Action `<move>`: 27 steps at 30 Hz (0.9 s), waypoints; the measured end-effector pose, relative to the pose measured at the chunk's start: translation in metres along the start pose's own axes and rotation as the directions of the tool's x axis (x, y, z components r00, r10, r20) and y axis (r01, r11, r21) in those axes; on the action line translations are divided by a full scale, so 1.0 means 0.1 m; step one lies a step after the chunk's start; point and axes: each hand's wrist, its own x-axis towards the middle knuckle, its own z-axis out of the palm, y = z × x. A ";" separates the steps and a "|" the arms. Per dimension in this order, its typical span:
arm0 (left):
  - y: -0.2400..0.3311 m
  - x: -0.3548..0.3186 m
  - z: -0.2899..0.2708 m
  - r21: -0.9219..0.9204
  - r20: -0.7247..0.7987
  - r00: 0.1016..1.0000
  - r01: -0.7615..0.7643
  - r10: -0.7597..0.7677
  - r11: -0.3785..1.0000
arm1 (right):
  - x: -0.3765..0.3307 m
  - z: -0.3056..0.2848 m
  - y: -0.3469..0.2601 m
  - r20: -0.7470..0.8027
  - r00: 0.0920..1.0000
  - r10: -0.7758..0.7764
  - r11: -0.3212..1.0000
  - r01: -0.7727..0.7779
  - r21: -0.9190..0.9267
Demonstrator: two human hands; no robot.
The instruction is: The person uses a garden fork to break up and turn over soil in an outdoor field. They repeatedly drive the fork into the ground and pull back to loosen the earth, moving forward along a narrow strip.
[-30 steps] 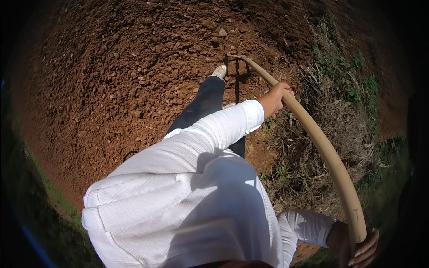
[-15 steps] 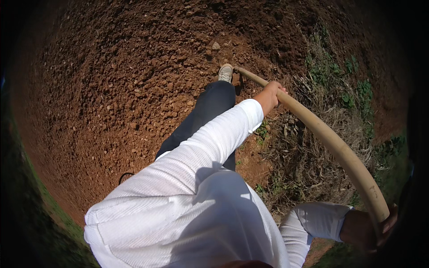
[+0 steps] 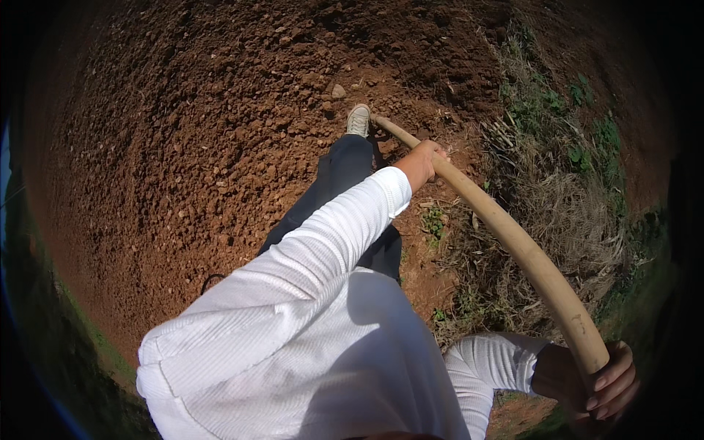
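Note:
A long, pale wooden tool handle [image 3: 513, 235] slants from the soil beside my shoe to the lower right, looking bent in this wide picture. My left hand [image 3: 424, 163] is closed around its far part, the arm reaching across in front of my body. At the near end of the handle, my right hand [image 3: 614, 381] is wrapped with its fingers curled over the wood. The handle's far tip meets the ground next to the light lace-up shoe [image 3: 358, 120]. No tool head can be made out there.
Loose, crumbly reddish-brown soil [image 3: 183, 147] covers the left and far ground. A pale stone [image 3: 338, 92] lies just past the shoe. Along the right runs a strip of dry grass [image 3: 543, 198] with green weeds [image 3: 581, 158]. Bare packed earth [image 3: 425, 279] lies beside my legs.
Both hands and the handle have shifted a little to the left in view, along with the shoe. My right hand's fingers show more clearly now. Both hands keep their hold.

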 end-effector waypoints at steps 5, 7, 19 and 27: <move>-0.53 0.23 -0.44 -0.089 0.055 0.993 -0.099 0.104 0.991 | -1.01 -0.10 -0.28 -0.044 0.996 -0.077 0.997 0.076 -0.009; -0.79 0.16 -0.62 -0.048 0.100 0.987 -0.124 0.128 0.991 | -1.53 -0.09 -0.47 -0.089 0.996 -0.018 1.000 0.017 -0.020; -1.41 -0.04 -0.82 0.179 -0.036 0.998 -0.042 0.049 0.983 | -2.27 0.10 -0.78 -0.400 0.917 -0.019 0.961 -0.094 -0.261; -0.36 -0.33 -0.15 0.095 -0.024 0.999 -0.029 0.031 0.995 | -0.50 0.46 0.04 -0.203 0.978 -0.057 0.988 0.025 -0.154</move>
